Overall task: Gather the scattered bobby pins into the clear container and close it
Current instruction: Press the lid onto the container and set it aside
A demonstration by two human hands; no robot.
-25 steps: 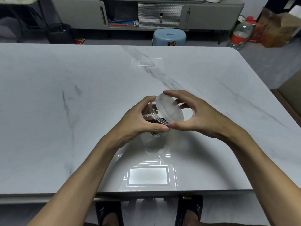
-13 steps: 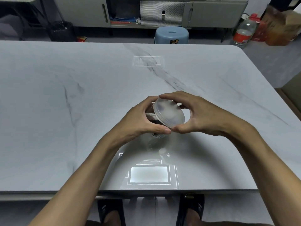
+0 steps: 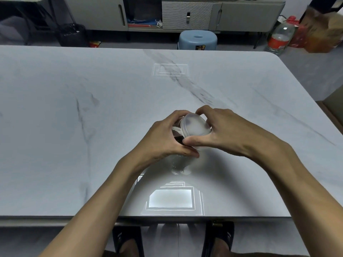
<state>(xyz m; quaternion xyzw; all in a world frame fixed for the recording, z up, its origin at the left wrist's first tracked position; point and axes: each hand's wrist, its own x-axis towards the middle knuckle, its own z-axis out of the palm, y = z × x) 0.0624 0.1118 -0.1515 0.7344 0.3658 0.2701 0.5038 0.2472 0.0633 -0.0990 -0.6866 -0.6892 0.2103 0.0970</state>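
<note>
Container [image 3: 182,162], tilted above the bench [image 3: 92,127], sits gripped in my left hand [image 3: 163,140] for steadiness. With my right hand [image 3: 228,130], curled fingers [image 3: 205,110] pinch the lid [image 3: 195,126] to seat it.

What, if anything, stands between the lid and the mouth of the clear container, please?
Nothing visible does. The right hand holds the lid right at the mouth of the clear container, which the left hand grips; the lid looks seated or nearly so. The left fingers hide part of the rim.
</note>
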